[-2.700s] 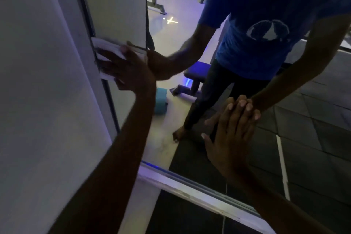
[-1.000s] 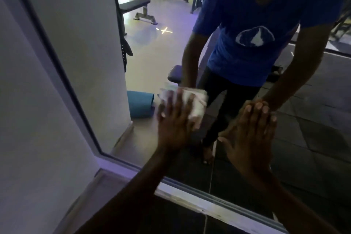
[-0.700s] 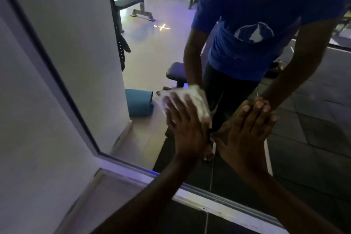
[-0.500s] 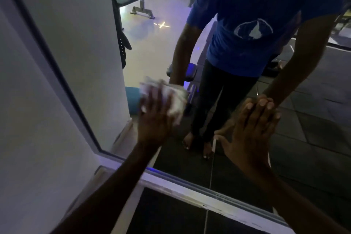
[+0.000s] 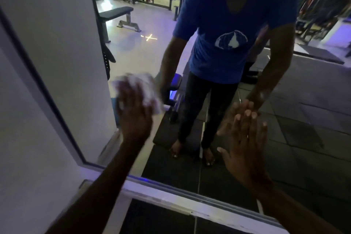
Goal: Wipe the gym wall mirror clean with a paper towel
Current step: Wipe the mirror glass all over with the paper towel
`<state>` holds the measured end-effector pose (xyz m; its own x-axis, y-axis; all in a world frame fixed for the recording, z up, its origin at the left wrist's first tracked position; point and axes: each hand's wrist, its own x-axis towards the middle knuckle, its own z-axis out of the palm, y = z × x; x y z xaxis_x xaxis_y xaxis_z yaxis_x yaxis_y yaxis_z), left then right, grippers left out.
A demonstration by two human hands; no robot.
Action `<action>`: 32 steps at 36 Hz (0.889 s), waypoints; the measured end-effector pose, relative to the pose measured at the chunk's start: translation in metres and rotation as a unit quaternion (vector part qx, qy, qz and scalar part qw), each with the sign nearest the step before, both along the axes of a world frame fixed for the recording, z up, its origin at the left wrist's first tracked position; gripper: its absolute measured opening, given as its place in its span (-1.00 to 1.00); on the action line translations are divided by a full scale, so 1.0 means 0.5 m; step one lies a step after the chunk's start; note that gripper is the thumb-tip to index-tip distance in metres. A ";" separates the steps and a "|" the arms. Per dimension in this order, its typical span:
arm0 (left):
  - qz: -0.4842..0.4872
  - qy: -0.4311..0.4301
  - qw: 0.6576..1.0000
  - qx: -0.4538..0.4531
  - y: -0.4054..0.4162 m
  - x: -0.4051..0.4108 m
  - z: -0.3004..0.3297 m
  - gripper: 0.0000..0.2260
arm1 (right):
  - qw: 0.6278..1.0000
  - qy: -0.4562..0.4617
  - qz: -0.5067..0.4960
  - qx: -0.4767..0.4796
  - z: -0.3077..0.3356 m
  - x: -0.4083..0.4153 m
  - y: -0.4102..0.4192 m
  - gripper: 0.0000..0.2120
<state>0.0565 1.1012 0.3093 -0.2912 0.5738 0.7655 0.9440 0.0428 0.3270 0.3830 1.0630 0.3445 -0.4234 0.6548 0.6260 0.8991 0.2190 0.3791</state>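
Observation:
The wall mirror point(image 5: 313, 119) fills most of the view, with its dark frame running down the left side and a pale lower edge point(image 5: 171, 194). My left hand point(image 5: 133, 116) presses a crumpled white paper towel point(image 5: 150, 89) flat against the glass near the mirror's lower left, fingers spread and blurred. My right hand point(image 5: 245, 138) lies flat on the glass to the right, fingers straight and together, holding nothing. The mirror shows my reflection in a blue shirt and dark trousers.
A white wall point(image 5: 22, 119) borders the mirror on the left. Below the mirror's edge is dark rubber floor point(image 5: 161, 220). Reflected in the glass are a weight bench point(image 5: 115, 12), a blue-lit bench point(image 5: 174, 89) and gym racks at the far back.
My left hand with the towel swept from the mirror's left frame to the middle, then back left and slightly up. My right hand has stayed flat on the glass.

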 end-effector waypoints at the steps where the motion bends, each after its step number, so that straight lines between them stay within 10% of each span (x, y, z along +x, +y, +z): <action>1: 0.052 -0.120 0.991 0.019 0.014 -0.011 0.026 -0.37 | 1.000 -0.001 -0.006 0.002 0.011 0.003 0.005 0.33; 4: 0.144 -0.354 0.924 0.007 0.042 0.055 0.107 -0.19 | 1.000 -0.009 -0.017 0.010 0.039 -0.001 0.020 0.29; 10: -0.076 -0.079 0.993 -0.041 -0.053 0.371 0.021 -0.20 | 1.000 -0.008 0.012 -0.013 0.053 -0.003 0.034 0.24; 15: -0.078 -0.028 0.996 -0.023 -0.030 0.252 0.063 -0.35 | 0.999 -0.013 0.036 -0.025 0.070 0.038 0.034 0.32; 22: 0.113 -0.388 0.912 0.069 0.048 0.095 0.295 -0.17 | 0.999 0.004 0.044 0.020 0.182 0.057 0.039 0.11; 27: -0.055 -0.065 0.996 0.011 0.002 0.318 0.255 -0.27 | 0.995 0.036 0.082 0.031 0.271 0.030 0.057 0.23; 32: -0.074 0.141 0.986 0.043 0.016 0.092 0.272 -0.27 | 0.997 0.019 0.070 0.033 0.289 0.017 0.065 0.37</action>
<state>0.1027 1.1093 0.4454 0.0215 0.5230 0.8521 0.9918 -0.1184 0.0477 0.3913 1.0955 0.4890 -0.4821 0.5486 0.6831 0.8759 0.3183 0.3626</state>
